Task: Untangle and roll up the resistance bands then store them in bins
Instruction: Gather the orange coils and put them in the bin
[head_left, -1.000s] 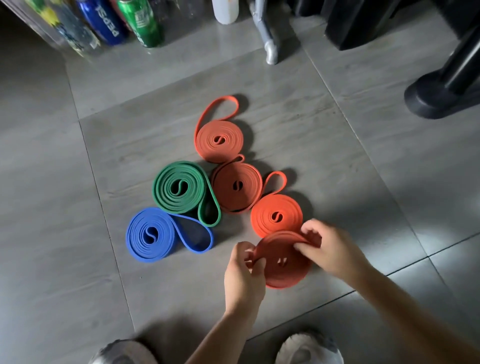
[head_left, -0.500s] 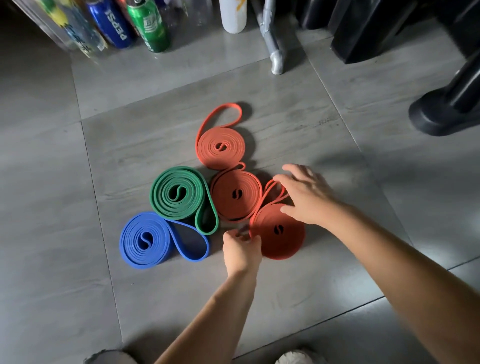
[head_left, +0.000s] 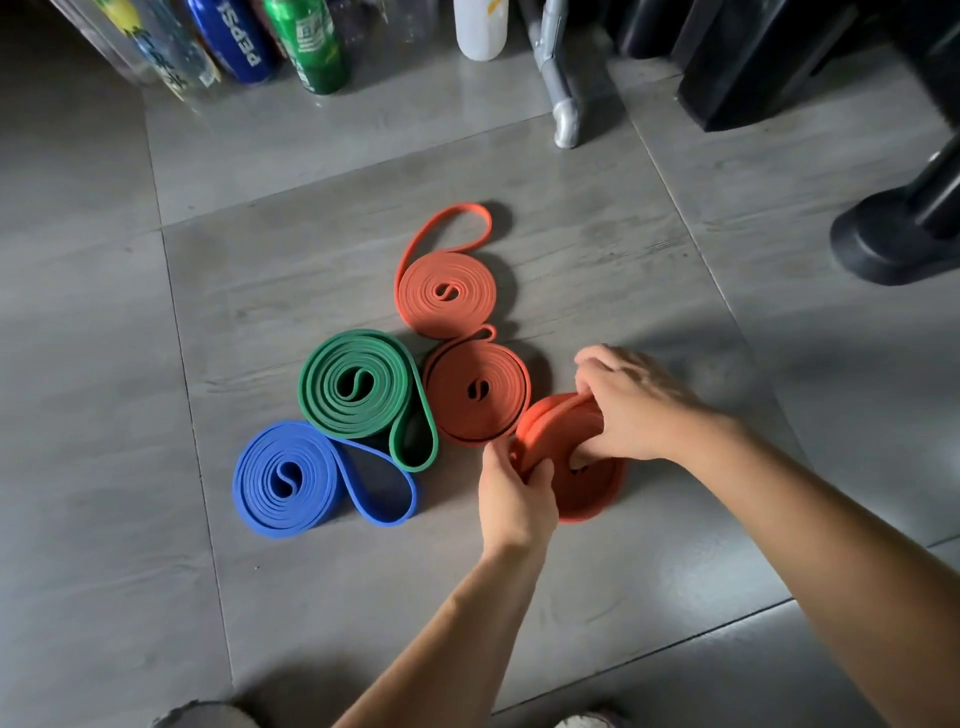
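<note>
on the grey tiled floor (head_left: 260, 597) a blue flat rubber band (head_left: 291, 478), rolled into a coil, lies at the left. just beside it, a little farther away, is a green rolled rubber band (head_left: 358, 387). next come a pale orange rolled band (head_left: 447, 293) and a darker orange rolled band (head_left: 475, 395), both flat. the left hand (head_left: 517, 499) pinches the left edge of a bright orange coil (head_left: 550, 421), tilted above a reddish coil (head_left: 592, 501) on the floor. the right hand (head_left: 634, 410) grasps its right side with curled fingers.
</note>
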